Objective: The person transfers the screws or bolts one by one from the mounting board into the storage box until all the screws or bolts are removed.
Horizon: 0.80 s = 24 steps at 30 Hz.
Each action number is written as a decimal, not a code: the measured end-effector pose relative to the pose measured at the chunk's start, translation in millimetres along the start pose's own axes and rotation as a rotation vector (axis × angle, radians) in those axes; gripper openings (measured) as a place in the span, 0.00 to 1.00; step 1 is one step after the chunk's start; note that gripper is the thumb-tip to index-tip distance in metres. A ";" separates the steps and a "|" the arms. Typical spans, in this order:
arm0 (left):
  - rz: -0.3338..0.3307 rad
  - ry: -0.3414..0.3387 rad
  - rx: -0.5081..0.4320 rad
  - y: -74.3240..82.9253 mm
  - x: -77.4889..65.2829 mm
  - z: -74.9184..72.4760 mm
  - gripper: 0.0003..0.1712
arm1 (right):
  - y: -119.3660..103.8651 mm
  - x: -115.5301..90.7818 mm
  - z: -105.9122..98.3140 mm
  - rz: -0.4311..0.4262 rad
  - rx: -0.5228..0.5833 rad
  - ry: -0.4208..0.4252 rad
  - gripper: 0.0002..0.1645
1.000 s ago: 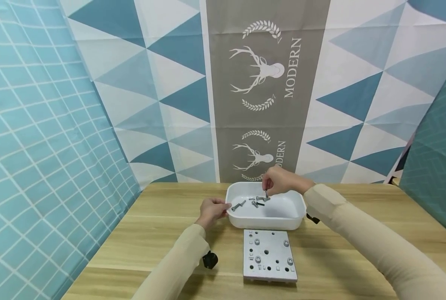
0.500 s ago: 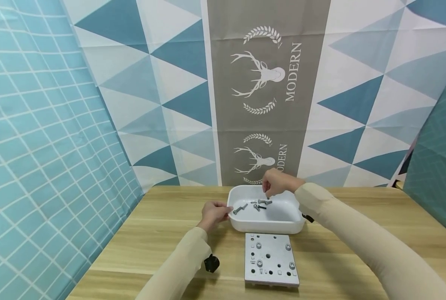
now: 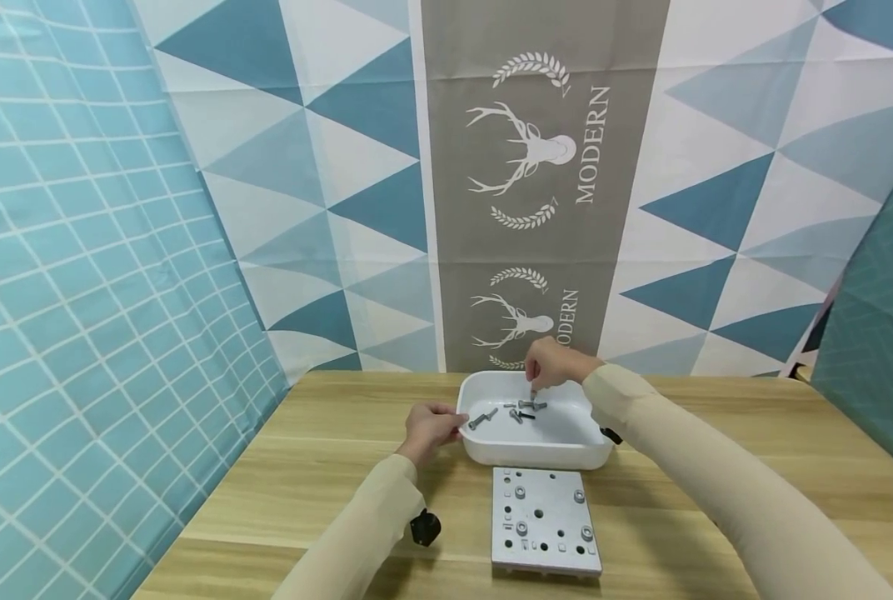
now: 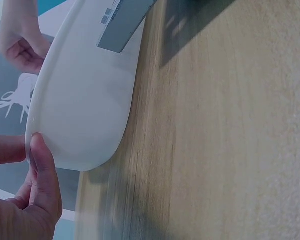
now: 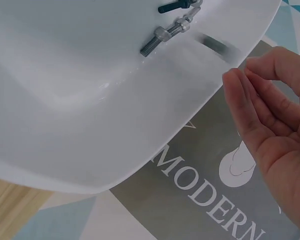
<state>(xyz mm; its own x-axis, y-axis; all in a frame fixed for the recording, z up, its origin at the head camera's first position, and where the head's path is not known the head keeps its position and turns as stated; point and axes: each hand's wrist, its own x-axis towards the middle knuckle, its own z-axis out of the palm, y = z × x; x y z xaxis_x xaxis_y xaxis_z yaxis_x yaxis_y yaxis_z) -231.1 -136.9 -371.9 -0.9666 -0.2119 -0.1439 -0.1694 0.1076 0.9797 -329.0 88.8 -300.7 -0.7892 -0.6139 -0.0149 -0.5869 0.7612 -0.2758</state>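
Observation:
My left hand (image 3: 427,425) pinches the left rim of a white plastic tray (image 3: 536,456) between thumb and fingers. Over the tray's far side is my right hand (image 3: 555,364), fingertips pointing down and drawn together. In the right wrist view, a motion-blurred bolt (image 5: 215,46) shows just off those fingertips, above the tray's floor. Loose metal bolts lie inside: a silver bolt (image 3: 480,421) near the left end, a dark bolt (image 3: 526,416) in the middle group, and a silver bolt with a thick collar (image 5: 162,35) seen close up.
A grey metal plate (image 3: 544,521) with holes and several socket-head screws stands in front of the tray on the wooden table (image 3: 326,467). A patterned cloth (image 3: 371,208) hangs right behind the tray, a blue grid cloth (image 3: 79,292) at the left.
A bolt that was at my right fingertips now shows blurred just off them, over the tray. My left hand stays on the rim. The head view has tilted slightly.

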 end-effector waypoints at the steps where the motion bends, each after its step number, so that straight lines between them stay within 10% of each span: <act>1: 0.000 -0.001 0.000 0.0 0.1 0.5 0.09 | 1.1 -0.2 0.2 0.002 0.000 0.009 0.03; 24: -0.061 -0.080 0.072 6.9 9.4 -7.8 0.14 | 0.2 -61.1 2.3 -0.148 0.041 0.112 0.06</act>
